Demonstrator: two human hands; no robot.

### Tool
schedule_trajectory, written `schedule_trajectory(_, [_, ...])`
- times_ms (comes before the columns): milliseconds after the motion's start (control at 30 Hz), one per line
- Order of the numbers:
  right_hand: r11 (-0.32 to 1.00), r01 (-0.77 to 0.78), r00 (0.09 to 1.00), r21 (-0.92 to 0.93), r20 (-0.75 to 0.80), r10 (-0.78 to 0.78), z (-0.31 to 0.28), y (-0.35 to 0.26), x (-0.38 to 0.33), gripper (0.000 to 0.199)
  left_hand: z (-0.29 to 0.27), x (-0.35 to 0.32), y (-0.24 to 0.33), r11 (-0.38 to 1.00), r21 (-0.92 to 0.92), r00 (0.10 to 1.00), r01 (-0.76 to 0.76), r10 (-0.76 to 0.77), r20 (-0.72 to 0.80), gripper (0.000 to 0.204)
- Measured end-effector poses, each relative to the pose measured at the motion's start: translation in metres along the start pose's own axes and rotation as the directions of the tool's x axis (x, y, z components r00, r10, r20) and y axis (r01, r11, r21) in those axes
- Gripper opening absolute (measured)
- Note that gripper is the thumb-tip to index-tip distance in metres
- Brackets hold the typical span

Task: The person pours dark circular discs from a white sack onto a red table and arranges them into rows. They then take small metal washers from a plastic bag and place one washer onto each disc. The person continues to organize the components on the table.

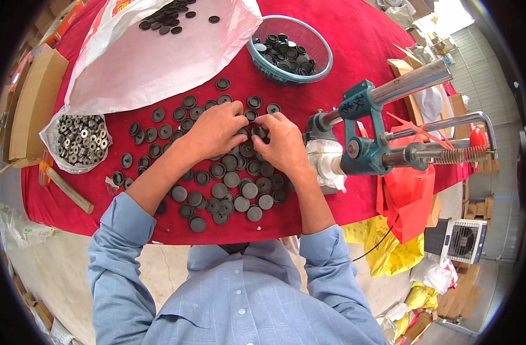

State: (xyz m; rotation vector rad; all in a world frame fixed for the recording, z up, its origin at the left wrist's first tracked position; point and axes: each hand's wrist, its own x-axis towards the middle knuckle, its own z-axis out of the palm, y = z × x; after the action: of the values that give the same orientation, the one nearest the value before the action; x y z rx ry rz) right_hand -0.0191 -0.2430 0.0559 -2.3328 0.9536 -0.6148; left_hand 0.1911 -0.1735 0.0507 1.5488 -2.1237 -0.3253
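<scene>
Many black round plastic caps (217,171) lie loose over the red tablecloth, some with a recessed face up, others flat side up. Among them, at the middle of the table, my two hands are close together. My right hand (283,144) pinches a black round cap (259,133) between thumb and fingers. Beside it, my left hand (216,130) has its fingers curled down near another dark cap; whether that cap is gripped is partly hidden by the fingers.
A green hand press (363,132) with a steel lever stands at right. Behind are a teal plastic basket (325,57) of caps and a white sack (159,69) with caps on it. At left sit a bag of metal rings (79,141), a wooden stick (70,191) and a cardboard box (40,106).
</scene>
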Motion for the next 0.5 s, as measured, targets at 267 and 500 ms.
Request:
schedule_trajectory(267, [0.994,-0.099,0.992,0.036,-0.077,0.102,-0.010,0.016,0.008,0.020,-0.001,0.000,-0.002,0.992,-0.069,0.995,0.103,-0.101,0.023,0.027])
schedule_trajectory(500, [0.995,-0.080,0.985,0.052,-0.147,0.087,-0.004,0.020,0.007,0.017,0.001,-0.001,0.001,0.988,-0.051,0.988,0.144,-0.147,-0.053,0.027])
